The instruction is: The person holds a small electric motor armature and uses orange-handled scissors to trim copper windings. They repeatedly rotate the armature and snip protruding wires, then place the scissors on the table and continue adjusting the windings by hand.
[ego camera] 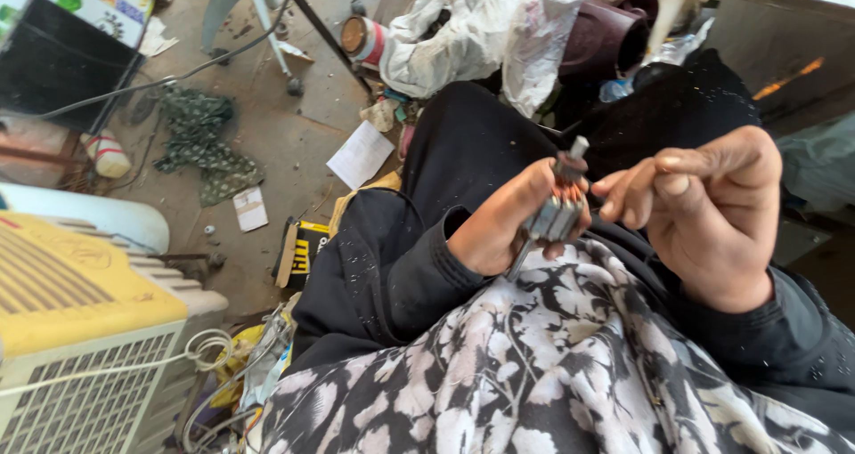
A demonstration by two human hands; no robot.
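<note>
My left hand (499, 227) grips a small motor armature (557, 209), a grey laminated core with copper windings and a steel shaft sticking out at both ends. It is held tilted above my lap, which is covered by a black and white flowered cloth (534, 374). My right hand (708, 209) is just to the right of the armature, its fingertips pinched together at the copper windings near the top. Whether a wire is between those fingers is too small to tell. Both arms wear black sleeves.
A yellow and white air cooler (85, 329) with a coiled white cord stands at the lower left. On the concrete floor lie a green rag (200, 138), paper scraps (361, 151), a tape roll (361, 36) and white plastic bags (463, 31). A chair base (267, 18) stands behind.
</note>
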